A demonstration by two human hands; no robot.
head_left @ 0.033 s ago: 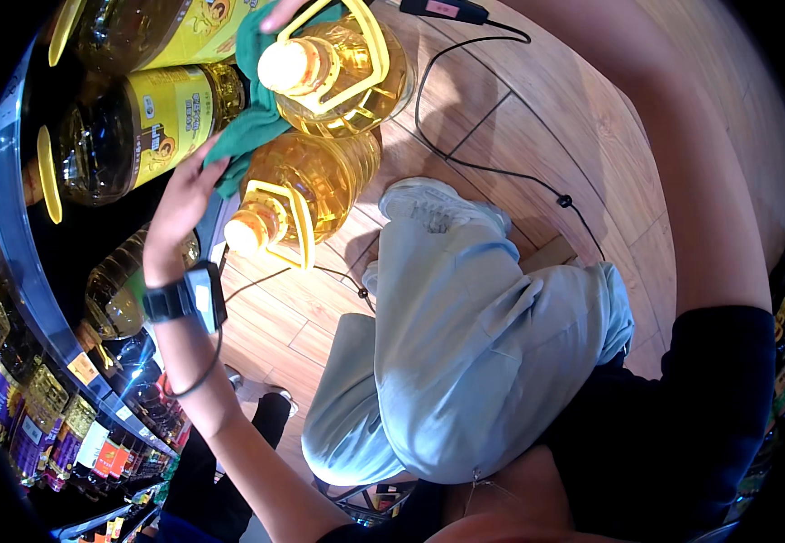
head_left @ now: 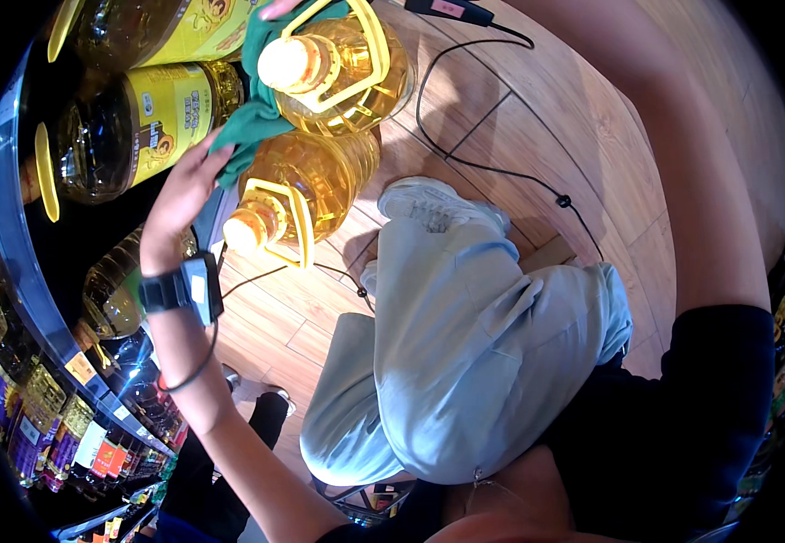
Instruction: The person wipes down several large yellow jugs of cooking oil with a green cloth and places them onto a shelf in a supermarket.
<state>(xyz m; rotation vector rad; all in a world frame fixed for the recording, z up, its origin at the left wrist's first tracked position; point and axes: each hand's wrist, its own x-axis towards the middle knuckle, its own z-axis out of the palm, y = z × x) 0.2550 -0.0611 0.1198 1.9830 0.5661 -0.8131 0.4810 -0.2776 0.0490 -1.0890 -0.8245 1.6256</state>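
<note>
A green cloth (head_left: 252, 127) stretches along the far-left side of two large clear bottles of golden oil. One bottle (head_left: 347, 77) stands farther off; the other (head_left: 306, 181) is nearer. Both have pale caps and yellow handles. My left hand (head_left: 184, 190) pinches the near end of the cloth, beside the nearer bottle. At the top edge, fingertips of my right hand (head_left: 276, 9) press on the cloth's far end behind the farther bottle; most of that hand is out of view.
On the left shelf (head_left: 26, 244) lie oil bottles (head_left: 152, 127) with yellow labels. A black cable (head_left: 492, 176) crosses the wooden floor (head_left: 465, 100). My knees (head_left: 465, 344) are bent close to the bottles. Another person's dark-clothed leg (head_left: 270, 416) shows at lower left.
My left hand and wrist have shifted slightly left, and the near end of the cloth has changed its folds a little. The bottles stay where they were.
</note>
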